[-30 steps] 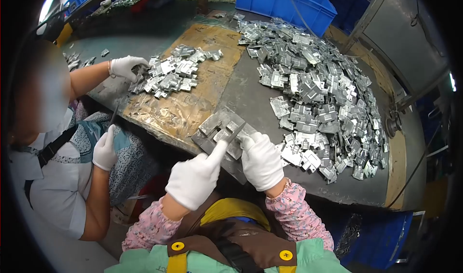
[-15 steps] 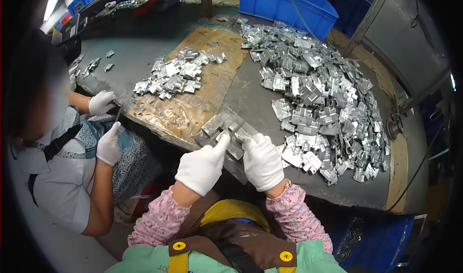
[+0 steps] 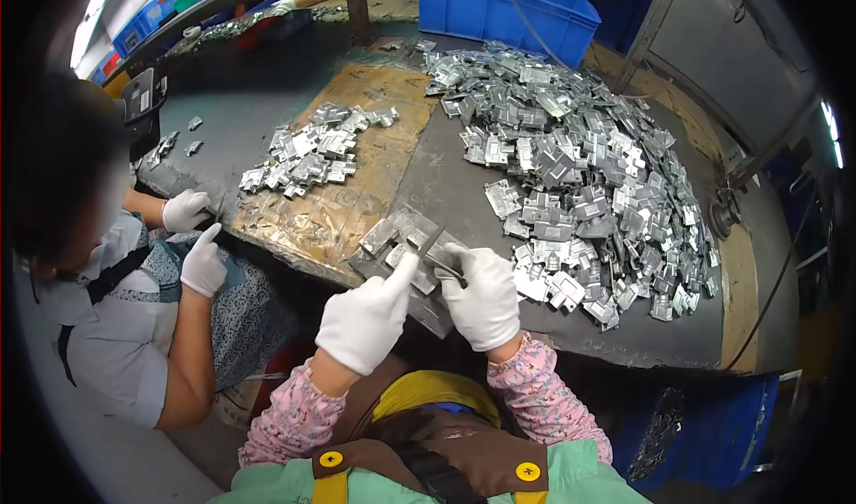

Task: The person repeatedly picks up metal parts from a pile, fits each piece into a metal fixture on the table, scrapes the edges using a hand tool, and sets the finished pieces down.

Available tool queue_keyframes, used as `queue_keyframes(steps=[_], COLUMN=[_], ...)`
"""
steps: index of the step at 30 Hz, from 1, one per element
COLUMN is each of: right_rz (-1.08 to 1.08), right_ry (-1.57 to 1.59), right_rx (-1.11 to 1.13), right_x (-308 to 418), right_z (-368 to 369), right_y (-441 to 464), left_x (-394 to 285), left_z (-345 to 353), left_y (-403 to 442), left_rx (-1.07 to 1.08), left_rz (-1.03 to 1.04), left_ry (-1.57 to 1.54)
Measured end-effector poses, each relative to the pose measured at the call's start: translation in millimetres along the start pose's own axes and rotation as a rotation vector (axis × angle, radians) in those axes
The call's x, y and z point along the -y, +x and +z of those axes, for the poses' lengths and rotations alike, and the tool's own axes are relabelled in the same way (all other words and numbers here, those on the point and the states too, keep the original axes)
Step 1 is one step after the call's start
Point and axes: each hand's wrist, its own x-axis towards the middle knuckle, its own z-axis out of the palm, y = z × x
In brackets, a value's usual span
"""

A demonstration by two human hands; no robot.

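Both my hands wear white gloves and work over a grey metal block (image 3: 432,312) at the table's near edge. A small silvery metal part (image 3: 419,229) lies on the block. My left hand (image 3: 366,319) is closed, its leading finger reaching out and pressing at the part's near side. My right hand (image 3: 481,297) is wrapped round a thin dark file-like tool (image 3: 433,238), whose narrow end points up and away over the part. The glove hides the tool's rear end.
A big heap of metal parts (image 3: 580,183) covers the right of the table. A smaller pile (image 3: 308,152) sits on cardboard (image 3: 383,103) to the left. A blue crate (image 3: 508,9) stands behind. At left sits a co-worker (image 3: 116,326) with gloved hands near the edge.
My right hand has tilted, so the dark tool now shows above the part. My left hand has drawn back slightly toward me. The whole view has shifted a little.
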Motion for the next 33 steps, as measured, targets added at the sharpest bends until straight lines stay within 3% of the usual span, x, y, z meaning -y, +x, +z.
queue_keyframes(steps=[2,7,14,17,23,30,33], right_rz=[0.118,-0.056,-0.065,-0.067,-0.052,0.004,0.018], right_ry=[0.013,-0.031,-0.026,-0.041,0.026,0.004,0.039], right_rx=[-0.031,-0.03,-0.036,-0.014,-0.054,-0.067,-0.026], right_x=[-6,-11,-13,-11,-11,-7,-9], right_z=[-3,1,6,1,8,6,9], right_y=[-10,-19,-22,-20,-22,-24,-26], left_x=[2,2,-9,-20,-14,-28,-21], left_z=[-11,-25,-14,-33,-4,-25,-13], left_y=[-12,-24,6,-27,6,-41,-16], left_rx=[0.057,0.109,0.104,0.172,0.039,0.147,0.1], left_rz=[-0.025,-0.024,0.02,0.051,0.05,0.064,0.038], left_ry=[0.019,0.003,0.012,0.071,0.062,0.14,0.114])
